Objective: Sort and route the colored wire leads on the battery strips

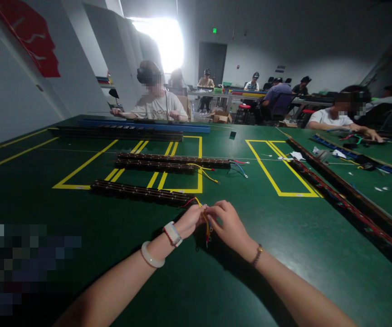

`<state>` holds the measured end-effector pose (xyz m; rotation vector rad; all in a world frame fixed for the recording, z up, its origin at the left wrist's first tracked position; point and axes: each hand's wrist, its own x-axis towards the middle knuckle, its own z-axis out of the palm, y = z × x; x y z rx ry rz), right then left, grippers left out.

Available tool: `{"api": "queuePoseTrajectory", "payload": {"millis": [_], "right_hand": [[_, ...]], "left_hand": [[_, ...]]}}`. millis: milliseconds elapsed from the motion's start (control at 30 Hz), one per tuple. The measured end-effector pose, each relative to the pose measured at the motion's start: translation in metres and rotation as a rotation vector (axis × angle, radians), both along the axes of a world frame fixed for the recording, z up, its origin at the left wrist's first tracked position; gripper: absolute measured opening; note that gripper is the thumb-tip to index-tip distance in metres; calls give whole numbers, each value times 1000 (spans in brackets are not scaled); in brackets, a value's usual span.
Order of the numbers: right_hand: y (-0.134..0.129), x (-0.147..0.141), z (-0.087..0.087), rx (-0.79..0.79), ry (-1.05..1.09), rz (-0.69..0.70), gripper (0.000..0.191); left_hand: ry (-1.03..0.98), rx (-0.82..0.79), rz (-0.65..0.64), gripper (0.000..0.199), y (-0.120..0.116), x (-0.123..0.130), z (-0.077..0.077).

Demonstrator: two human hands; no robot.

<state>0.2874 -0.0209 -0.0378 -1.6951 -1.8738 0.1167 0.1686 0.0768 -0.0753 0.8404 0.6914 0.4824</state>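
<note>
Near the table's middle, my left hand [193, 219] and my right hand [228, 222] meet with fingertips pinched together. Between them are the coloured wires [207, 230], yellow, red and blue, with metal ring ends hanging below the fingers. These wires come out of the right end of a long black strip [141, 191] lying on the table. My left fingers are closed on the wires close to the strip's end. My right thumb and forefinger pinch at the same bundle; the exact wire there is partly hidden.
Beyond lie two more black strips [169, 162] with loose wire ends, on yellow tape marks on the green table [250, 290]. Long wired bars [345, 209] run along the right. A dark bar [114, 132] and blue bar lie behind. A co-worker [158, 102] sits opposite, another [339, 118] at right.
</note>
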Motion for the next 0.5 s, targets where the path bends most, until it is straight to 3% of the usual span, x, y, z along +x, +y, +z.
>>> {"api": "queuePoseTrajectory", "payload": {"millis": [300, 400, 500], "right_hand": [[-2, 8, 3, -123, -334, 404, 23], [-2, 8, 1, -55, -443, 423, 12], [-2, 9, -1, 104, -544, 454, 15]], "left_hand": [[-23, -54, -9, 17, 4, -1, -3], [-6, -67, 10, 19, 2, -1, 1], [1, -109, 10, 22, 1, -1, 4]]}}
